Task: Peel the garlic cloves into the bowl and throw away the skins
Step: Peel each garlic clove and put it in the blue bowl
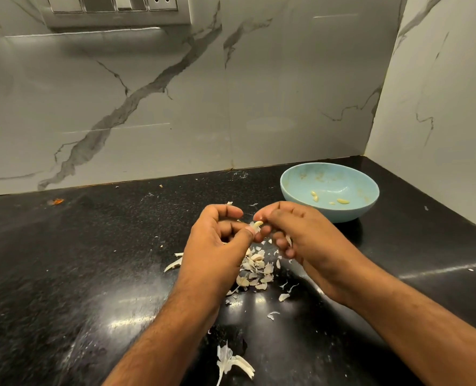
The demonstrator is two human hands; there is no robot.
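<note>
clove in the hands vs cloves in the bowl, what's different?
The clove between the hands is held above the counter, pinched by the left hand and right hand; the cloves in the bowl lie loose on the floor of the light blue bowl. The held one still has skin at its base; the bowl ones look bare. All are pale yellow.

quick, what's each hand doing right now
Left hand: pinching the garlic clove.
Right hand: fingertips pinching the same clove, peeling it.
</note>
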